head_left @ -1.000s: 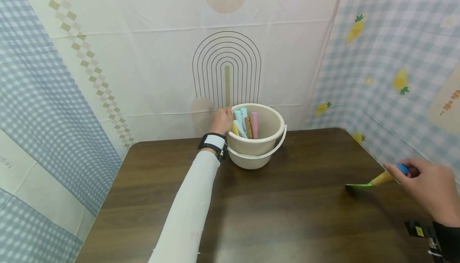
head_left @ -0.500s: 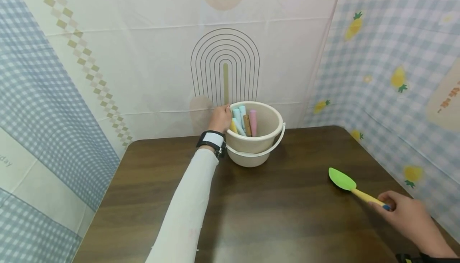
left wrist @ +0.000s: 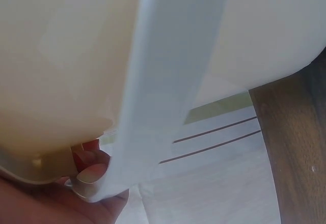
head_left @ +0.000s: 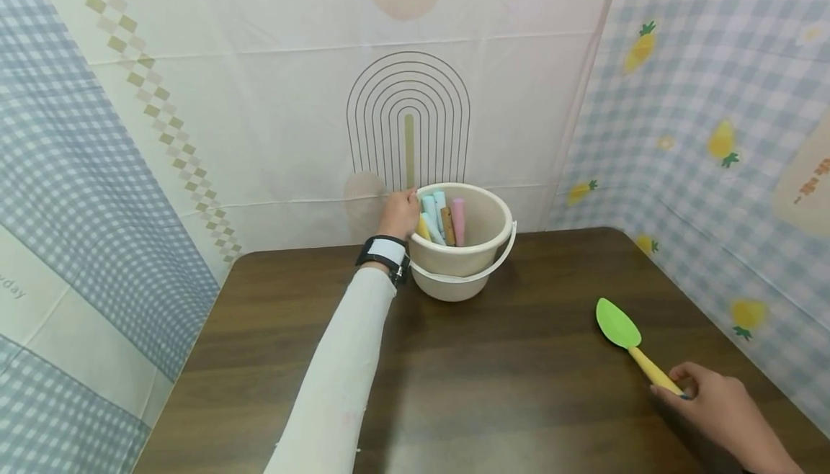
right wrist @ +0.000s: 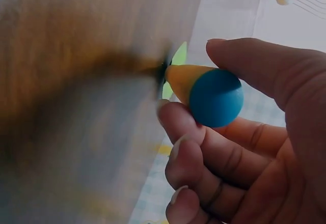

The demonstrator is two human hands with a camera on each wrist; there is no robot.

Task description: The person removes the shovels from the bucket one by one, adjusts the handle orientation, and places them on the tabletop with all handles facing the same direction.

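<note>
Two hands work at opposite ends of a dark wooden table (head_left: 493,380). The left hand (head_left: 400,213), at the end of a white sleeve (head_left: 344,359) with a black-and-white wrist strap (head_left: 385,254), grips the left rim of a cream bucket (head_left: 463,272) that stands at the back of the table, close to the backdrop cloth. In the left wrist view the fingers (left wrist: 91,165) are curled round the bucket's edge where its pale handle band (left wrist: 163,81) attaches. Several chalk-like sticks (head_left: 441,218) in blue, yellow, brown and pink lean upright inside the bucket on its left side.

Well apart, at the near right of the table, the right hand (head_left: 723,405) holds a small toy spade (head_left: 625,337) by the end of its yellow handle. The spade's green blade lies on the table, pointing away toward the back left. In the right wrist view the thumb and curled fingers (right wrist: 204,142) pinch the handle just behind its round blue end cap (right wrist: 216,98).

A patterned cloth backdrop (head_left: 259,99) with gingham, pineapples and an arch motif surrounds the table on three sides.
</note>
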